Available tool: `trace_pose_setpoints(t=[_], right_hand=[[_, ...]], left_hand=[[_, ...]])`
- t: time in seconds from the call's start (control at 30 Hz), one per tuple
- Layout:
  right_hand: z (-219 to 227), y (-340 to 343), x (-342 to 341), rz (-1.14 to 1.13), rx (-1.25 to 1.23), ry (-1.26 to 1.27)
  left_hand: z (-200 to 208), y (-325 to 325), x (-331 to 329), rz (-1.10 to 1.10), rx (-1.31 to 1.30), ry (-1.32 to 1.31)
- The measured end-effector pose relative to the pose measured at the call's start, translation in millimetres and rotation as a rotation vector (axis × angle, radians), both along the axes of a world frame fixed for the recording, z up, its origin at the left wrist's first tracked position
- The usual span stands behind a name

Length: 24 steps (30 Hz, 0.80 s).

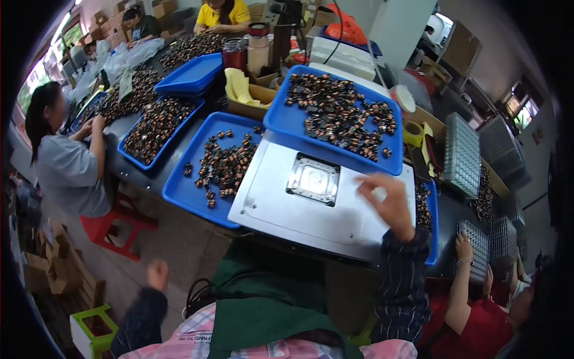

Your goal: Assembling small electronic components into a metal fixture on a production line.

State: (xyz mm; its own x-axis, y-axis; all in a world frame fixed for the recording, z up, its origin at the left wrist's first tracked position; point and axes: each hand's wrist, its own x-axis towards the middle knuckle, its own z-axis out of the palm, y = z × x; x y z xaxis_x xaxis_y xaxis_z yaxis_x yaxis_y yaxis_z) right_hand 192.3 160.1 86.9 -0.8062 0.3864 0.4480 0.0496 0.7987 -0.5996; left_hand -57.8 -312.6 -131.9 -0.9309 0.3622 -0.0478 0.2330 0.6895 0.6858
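Note:
My right hand (385,202) is over the right side of a silver metal machine top (275,206), its thumb and fingers curled toward each other; anything between them is too blurred to make out. To its left, a square metal fixture (314,181) is set into the plate. Beyond it, a blue tray (272,118) full of small copper-wound coil parts (335,113) rests on the plate's far part. Away from the table at lower left, my left hand (158,275) hangs over the floor, closed like a fist; its contents are hidden.
More blue trays of coil parts (224,164) stand left of the plate, and another tray (431,233) at its right. A cardboard box (245,107), jars (234,54) and yellow tape (412,133) lie beyond. Co-workers sit left, right and at the back, near a red stool (119,221).

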Motion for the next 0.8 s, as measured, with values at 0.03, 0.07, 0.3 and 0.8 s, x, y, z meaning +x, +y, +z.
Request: trace_pose_setpoints(t=[0.03,0.07,0.3,0.8], right_hand=[[2,26,-2,-0.105,-0.095,0.049],[7,49,2,-0.213,-0.144,0.028],[-33,112,-16,-0.576,0.484,-0.303],[-17,74,-44,-0.102,-0.304,0.211]], left_hand=[[43,34,-34,-0.132,0.162,0.329],[81,81,-55,-0.168,0.367,0.425],[211,343,-40,-0.732,0.549,0.406],[175,453,-39,-0.512,0.164,0.915]])
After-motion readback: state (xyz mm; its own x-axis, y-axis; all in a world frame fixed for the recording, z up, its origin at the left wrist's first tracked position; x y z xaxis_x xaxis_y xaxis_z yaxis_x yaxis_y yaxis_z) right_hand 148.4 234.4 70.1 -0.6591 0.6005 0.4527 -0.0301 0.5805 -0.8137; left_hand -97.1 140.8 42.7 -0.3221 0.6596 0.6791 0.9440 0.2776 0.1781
